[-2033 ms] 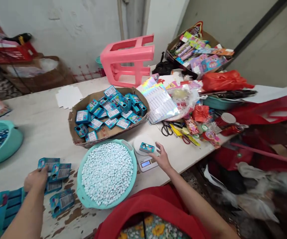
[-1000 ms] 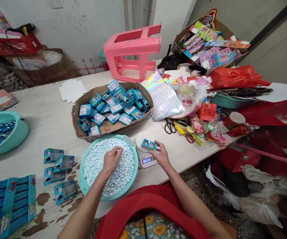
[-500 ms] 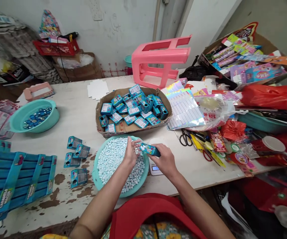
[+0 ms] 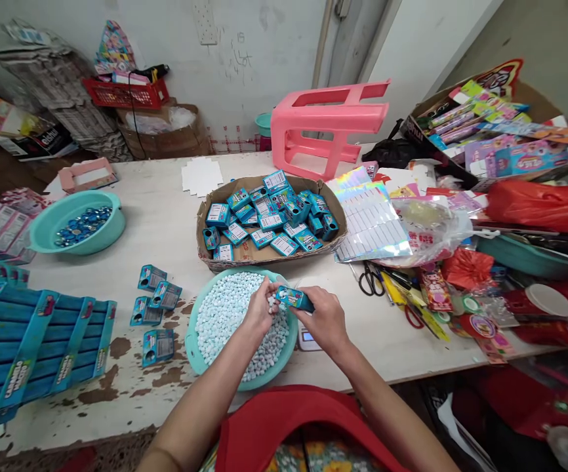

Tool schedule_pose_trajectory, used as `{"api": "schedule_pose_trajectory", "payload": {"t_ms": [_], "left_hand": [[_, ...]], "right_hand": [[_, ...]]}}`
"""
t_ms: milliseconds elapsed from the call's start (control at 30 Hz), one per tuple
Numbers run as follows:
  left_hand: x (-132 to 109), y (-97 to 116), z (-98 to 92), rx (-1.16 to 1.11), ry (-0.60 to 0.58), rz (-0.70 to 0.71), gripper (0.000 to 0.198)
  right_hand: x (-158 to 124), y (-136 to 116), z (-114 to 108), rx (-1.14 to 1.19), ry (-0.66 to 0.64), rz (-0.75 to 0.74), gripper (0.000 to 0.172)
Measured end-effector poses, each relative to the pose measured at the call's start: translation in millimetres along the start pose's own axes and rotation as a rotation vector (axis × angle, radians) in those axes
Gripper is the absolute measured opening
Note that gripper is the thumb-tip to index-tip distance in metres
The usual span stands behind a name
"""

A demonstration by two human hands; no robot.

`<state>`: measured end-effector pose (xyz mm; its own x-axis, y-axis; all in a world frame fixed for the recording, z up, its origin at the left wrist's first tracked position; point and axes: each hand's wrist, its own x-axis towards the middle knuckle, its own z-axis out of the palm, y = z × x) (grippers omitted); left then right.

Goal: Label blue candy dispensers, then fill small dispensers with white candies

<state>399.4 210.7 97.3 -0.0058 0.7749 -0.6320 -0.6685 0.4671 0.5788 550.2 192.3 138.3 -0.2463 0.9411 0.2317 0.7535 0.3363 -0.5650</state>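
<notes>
My right hand [image 4: 326,320] grips a small blue box [image 4: 294,299] and holds it over the right side of a teal basin [image 4: 193,354] full of pale blue-white candies [image 4: 225,314]. My left hand [image 4: 260,308] is cupped against the open end of that box, its fingers closed on a few candies. A small white scale [image 4: 308,339] shows just under my right hand, mostly hidden by it. Behind the basin stands a shallow cardboard tray [image 4: 205,259] heaped with several of the same blue boxes [image 4: 269,216].
Several blue boxes [image 4: 156,305] lie left of the basin, beside stacked blue display cartons [image 4: 28,347]. A teal bowl of dark blue pieces [image 4: 78,221] sits far left. Scissors [image 4: 370,280], pens, holographic sheets [image 4: 370,219] and packaged toys crowd the right. An overturned pink stool [image 4: 328,124] stands at the back.
My left hand went from the loose boxes at the left into the candy basin, then up to the box. My right hand lifted that box off the scale over the basin.
</notes>
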Motion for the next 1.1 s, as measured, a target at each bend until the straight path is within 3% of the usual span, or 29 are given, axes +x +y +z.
{"api": "schedule_pose_trajectory", "payload": {"t_ms": [200, 367, 533, 633, 767, 833, 933, 1000, 1100], "left_hand": [[1.5, -1.1, 4.2, -0.050, -0.031, 0.003, 0.039], [6.5, 0.2, 4.1, 0.001, -0.048, 0.016, 0.039], [10.5, 7.1, -11.0, 0.066, -0.016, 0.070, 0.033], [8.4, 17.1, -25.9, 0.330, 0.032, 0.176, 0.032], [1.4, 29.0, -42.5, 0.885, -0.014, 0.438, 0.022], [-4.1, 33.0, -45.1, 0.983, 0.001, 0.461, 0.022], [-15.4, 40.9, -39.3, 0.932, 0.041, 0.484, 0.031], [-24.1, 50.2, -30.7, 0.929, -0.019, 0.576, 0.044], [-36.9, 69.8, -18.1, 1.119, -0.270, 0.694, 0.052]], "right_hand": [[2.4, -3.9, -4.7, 0.009, 0.009, -0.026, 0.027], [6.6, 4.5, 3.6, 0.011, 0.016, 0.006, 0.028], [6.8, 8.4, 6.4, 0.233, -0.001, 0.098, 0.029], [8.9, 9.2, 2.4, 0.417, 0.018, 0.177, 0.030], [14.7, 13.3, 4.8, 0.644, 0.023, 0.277, 0.036], [18.6, 15.7, 12.5, 0.708, 0.026, 0.306, 0.038], [25.0, 18.0, 28.2, 0.787, 0.006, 0.321, 0.041], [29.0, 17.0, 37.2, 0.833, -0.018, 0.321, 0.043], [35.4, 9.4, 43.5, 0.882, -0.082, 0.245, 0.043]]}}
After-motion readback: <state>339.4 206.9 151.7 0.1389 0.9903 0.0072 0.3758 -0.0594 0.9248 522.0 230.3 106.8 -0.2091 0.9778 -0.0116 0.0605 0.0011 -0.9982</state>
